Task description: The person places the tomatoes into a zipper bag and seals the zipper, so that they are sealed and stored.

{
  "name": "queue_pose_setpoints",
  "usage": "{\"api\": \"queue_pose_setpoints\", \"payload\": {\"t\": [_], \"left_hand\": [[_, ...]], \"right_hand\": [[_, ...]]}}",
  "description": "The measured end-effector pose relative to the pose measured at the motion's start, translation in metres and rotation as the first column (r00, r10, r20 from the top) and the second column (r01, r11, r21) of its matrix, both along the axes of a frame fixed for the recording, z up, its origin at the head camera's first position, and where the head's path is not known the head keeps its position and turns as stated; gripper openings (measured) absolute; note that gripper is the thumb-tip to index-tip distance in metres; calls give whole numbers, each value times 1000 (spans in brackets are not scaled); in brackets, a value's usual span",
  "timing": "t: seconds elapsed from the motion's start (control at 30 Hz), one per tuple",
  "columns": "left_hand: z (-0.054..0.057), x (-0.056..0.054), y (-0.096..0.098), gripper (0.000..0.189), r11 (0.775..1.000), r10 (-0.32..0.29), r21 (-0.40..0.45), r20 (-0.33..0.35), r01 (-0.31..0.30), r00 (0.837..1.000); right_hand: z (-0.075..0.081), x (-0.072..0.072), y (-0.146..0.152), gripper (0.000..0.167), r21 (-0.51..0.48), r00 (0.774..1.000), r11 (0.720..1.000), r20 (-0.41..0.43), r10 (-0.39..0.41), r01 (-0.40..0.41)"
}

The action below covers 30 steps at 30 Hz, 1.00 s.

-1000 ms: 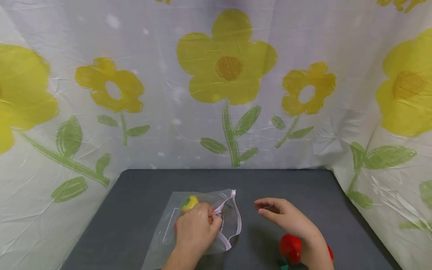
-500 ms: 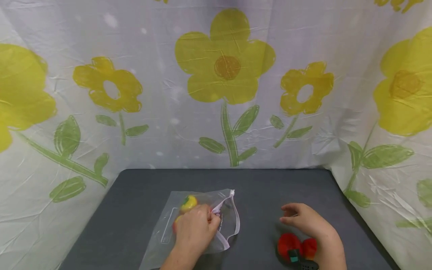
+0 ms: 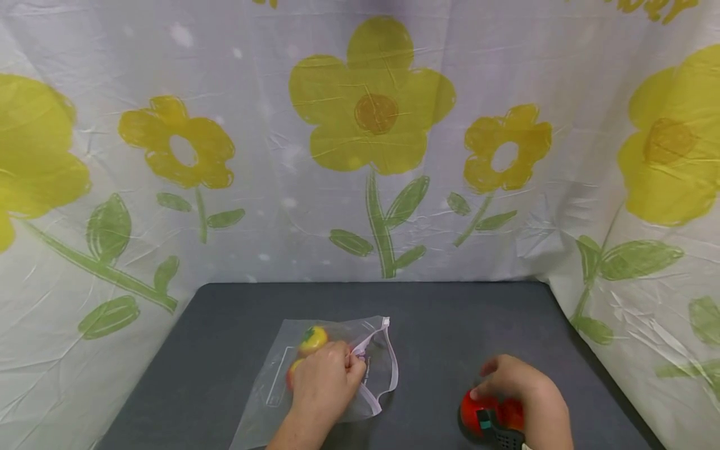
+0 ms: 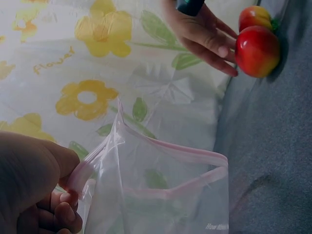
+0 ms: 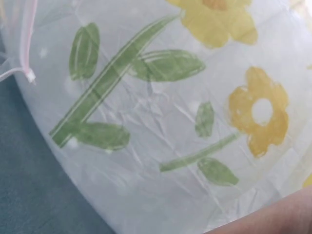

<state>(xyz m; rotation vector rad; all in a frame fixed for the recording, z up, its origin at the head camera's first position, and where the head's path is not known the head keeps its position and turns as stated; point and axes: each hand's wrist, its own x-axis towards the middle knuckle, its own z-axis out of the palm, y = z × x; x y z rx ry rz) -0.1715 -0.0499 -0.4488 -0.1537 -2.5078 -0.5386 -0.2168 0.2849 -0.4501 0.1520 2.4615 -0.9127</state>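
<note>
My left hand [image 3: 326,381] pinches the pink zip rim of a clear plastic zip bag [image 3: 272,400], whose mouth gapes to the right. Inside the bag lie a yellow fruit with a green top [image 3: 314,338] and a red-and-yellow fruit [image 3: 292,375], partly behind that hand. At the right, my right hand [image 3: 525,382] reaches over two shiny red fruits. In the left wrist view its loosely bent fingers come up to the nearer apple-like fruit [image 4: 257,51], and the other fruit [image 4: 254,18] sits just behind. The right wrist view shows neither fruit.
A dark grey table [image 3: 427,312] carries everything. White curtains with yellow flowers [image 3: 374,112] hang behind and along both sides. A black wrist device [image 3: 503,435] covers part of the red fruits in the head view.
My right hand has moved right from near the bag's mouth, then down to the red fruits. The left hand keeps its hold on the bag.
</note>
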Motion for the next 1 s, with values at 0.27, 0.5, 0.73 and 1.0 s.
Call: {"api": "queue_pose_setpoints", "payload": {"t": [0.27, 0.5, 0.73, 1.0], "left_hand": [[0, 0, 0, 35, 1000, -4, 14, 11, 4, 1000], [3, 0, 0, 34, 1000, -7, 17, 14, 7, 1000], [4, 1, 0, 35, 1000, -5, 17, 39, 4, 999], [1, 0, 0, 34, 1000, -1, 13, 49, 1, 999]], "right_hand": [[-37, -19, 19, 50, -12, 988, 990, 60, 141, -140], [-8, -4, -4, 37, 8, 998, 998, 42, 54, -55], [-3, -3, -13, 45, -42, 998, 998, -41, 53, -55], [0, -12, -18, 53, -104, 986, 994, -164, 23, -41]]}}
